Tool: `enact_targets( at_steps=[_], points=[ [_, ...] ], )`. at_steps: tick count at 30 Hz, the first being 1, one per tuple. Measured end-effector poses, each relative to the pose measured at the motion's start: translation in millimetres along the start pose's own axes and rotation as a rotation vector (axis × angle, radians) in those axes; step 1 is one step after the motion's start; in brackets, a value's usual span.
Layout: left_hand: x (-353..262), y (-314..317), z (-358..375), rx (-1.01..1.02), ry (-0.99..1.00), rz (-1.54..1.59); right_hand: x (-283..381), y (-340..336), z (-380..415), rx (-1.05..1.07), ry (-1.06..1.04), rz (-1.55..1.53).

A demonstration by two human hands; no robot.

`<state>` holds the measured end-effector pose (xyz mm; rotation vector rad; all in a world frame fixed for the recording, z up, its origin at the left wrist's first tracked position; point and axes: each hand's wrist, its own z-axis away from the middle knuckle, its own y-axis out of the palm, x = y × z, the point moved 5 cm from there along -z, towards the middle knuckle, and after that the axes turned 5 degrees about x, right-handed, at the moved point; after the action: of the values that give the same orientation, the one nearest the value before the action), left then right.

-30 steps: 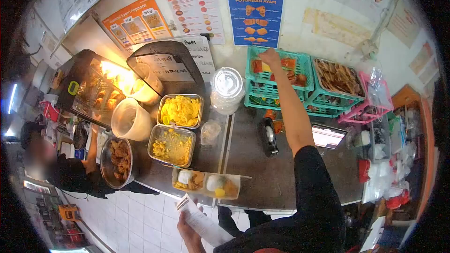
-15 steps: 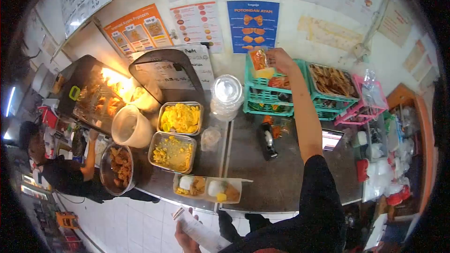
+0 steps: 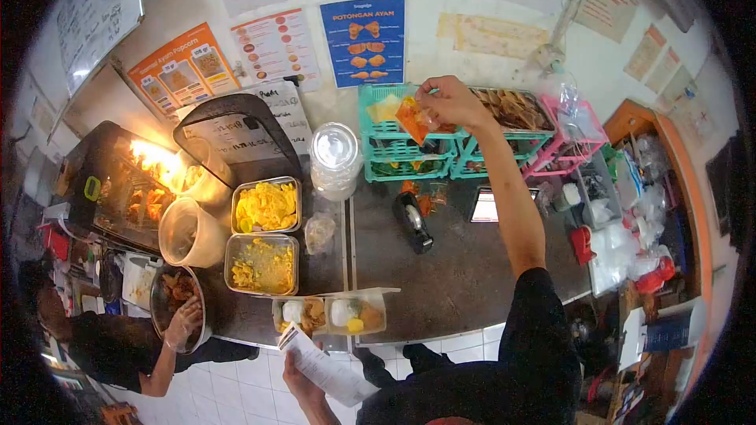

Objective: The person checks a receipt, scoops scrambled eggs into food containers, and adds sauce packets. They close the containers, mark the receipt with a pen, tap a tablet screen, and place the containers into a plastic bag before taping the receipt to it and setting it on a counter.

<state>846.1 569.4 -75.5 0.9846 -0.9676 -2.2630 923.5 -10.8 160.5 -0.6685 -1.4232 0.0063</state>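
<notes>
My right hand (image 3: 455,104) pinches a clear sachet of orange-red sauce (image 3: 414,120) above the teal plastic basket (image 3: 378,148). Other packets lie in that basket, a pale yellowish one among them. Low in the view, my left hand (image 3: 301,378) is closed on a printed paper slip (image 3: 331,371), probably a receipt. Just beyond the slip, on the counter's front edge, stand two open paper meal boxes (image 3: 370,333) side by side. Each holds a white mound like rice, a browned fried piece and some yellow food.
Left of centre are two metal trays of yellow food (image 3: 268,205), plastic tubs (image 3: 189,232) and a lit food warmer (image 3: 118,181). A tape dispenser (image 3: 413,222) and a phone-like screen (image 3: 487,206) lie on the counter (image 3: 465,283). A co-worker's gloved hand (image 3: 184,323) reaches into a fried-chicken bowl.
The view has shifted to the right. My right hand has lifted the sauce sachet, which now hangs from the fingers. The slip has risen toward the boxes. The co-worker's hand has come to the bowl.
</notes>
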Motion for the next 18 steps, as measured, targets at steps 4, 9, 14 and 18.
enact_targets(
  at_steps=[4, 9, 14, 18],
  points=[
    [-6, 1, 3, 0.055, 0.0, -0.024, 19, 9, 24, 0.03, 0.043, 0.107],
    [-13, 27, 11, 0.086, 0.018, 0.148, 37, 19, 43, 0.041, -0.119, 0.086],
    [-32, 5, 26, 0.055, 0.048, 0.063, 36, 90, 104, 0.389, -0.202, 0.173],
    [-49, -21, 49, 0.069, 0.167, 0.207, -42, 228, 199, 0.953, -0.01, 0.094]
  ],
)
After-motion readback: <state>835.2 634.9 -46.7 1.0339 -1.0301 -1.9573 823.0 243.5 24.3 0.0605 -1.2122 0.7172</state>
